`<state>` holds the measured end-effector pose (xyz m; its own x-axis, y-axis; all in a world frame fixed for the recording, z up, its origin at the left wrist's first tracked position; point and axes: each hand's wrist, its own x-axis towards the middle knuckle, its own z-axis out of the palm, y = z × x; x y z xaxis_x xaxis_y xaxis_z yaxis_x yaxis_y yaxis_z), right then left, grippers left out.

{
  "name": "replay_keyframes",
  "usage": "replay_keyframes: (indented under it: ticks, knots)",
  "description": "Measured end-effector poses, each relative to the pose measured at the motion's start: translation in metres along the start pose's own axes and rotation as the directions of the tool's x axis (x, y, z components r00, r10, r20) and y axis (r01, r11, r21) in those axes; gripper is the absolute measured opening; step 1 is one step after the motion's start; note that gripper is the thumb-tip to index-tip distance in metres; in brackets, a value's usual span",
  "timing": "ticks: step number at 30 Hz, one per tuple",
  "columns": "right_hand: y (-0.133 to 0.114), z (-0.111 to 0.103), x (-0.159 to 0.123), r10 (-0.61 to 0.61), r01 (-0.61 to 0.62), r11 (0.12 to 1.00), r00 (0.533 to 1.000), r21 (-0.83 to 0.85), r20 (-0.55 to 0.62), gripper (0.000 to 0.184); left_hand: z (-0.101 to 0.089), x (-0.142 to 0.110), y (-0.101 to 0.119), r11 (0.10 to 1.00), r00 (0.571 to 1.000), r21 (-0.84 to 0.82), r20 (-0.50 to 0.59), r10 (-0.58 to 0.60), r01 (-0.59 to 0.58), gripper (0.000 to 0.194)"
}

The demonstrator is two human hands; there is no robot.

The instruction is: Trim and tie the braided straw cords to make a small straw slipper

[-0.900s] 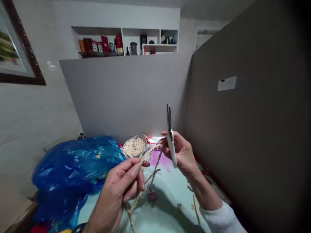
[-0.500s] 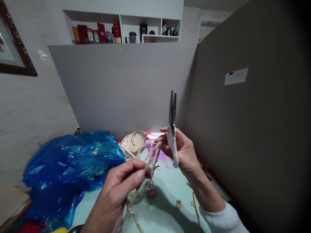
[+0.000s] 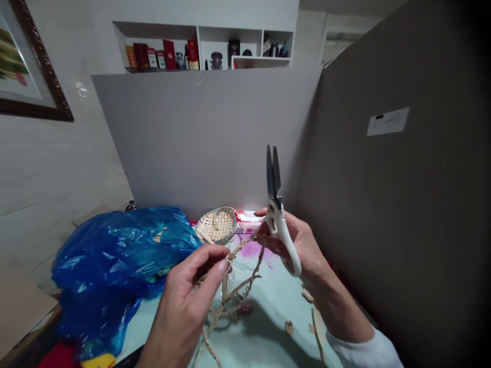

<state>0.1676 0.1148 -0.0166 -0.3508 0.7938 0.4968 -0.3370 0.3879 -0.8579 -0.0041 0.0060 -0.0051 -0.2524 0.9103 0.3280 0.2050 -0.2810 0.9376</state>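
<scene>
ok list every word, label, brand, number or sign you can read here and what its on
No text can be read.
White label on the right-hand grey panel: marks too small to read.
Red boxes and black box on the wall shelf: markings too small.
Red-and-white item beside the woven basket: too blurred.
White-handled scissors: no lettering visible.
</scene>
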Motion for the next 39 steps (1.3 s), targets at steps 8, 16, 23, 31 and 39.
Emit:
replay_keyframes:
  ticks: [8,16,23,31,39]
  knots:
    - [-0.001,0.001,-0.001,0.051,-0.06,0.994,0.994,0.088,0.098,0.036,-0.005,-0.005,-0.007,0.79,0.865,0.435,-0.048,0.5,-0.432,0.018]
    - [-0.01,0.006,-0.004,0.119,-0.123,0.991,0.989,0.044,0.089,0.04,-0.011,0.005,-0.002,0.942,0.979,0.274,0.116,0.168,-0.194,0.017]
    - [0.015,0.009,0.003,0.065,-0.065,0.979,0.998,-0.194,-0.003,0.039,-0.009,0.005,0.001,0.744,0.852,-0.452,0.424,-0.307,0.492,0.009]
    - [0.006,0.011,-0.003,-0.182,0.121,0.781,0.983,-0.613,-0.037,0.032,-0.015,0.01,0.002,0.565,0.914,-0.725,0.245,-0.323,0.393,0.027]
    - [-0.009,-0.003,-0.014,-0.325,0.473,0.353,0.871,-0.807,0.368,0.069,-0.022,0.012,0.011,0.58,0.958,-0.795,0.005,-0.286,0.178,0.004]
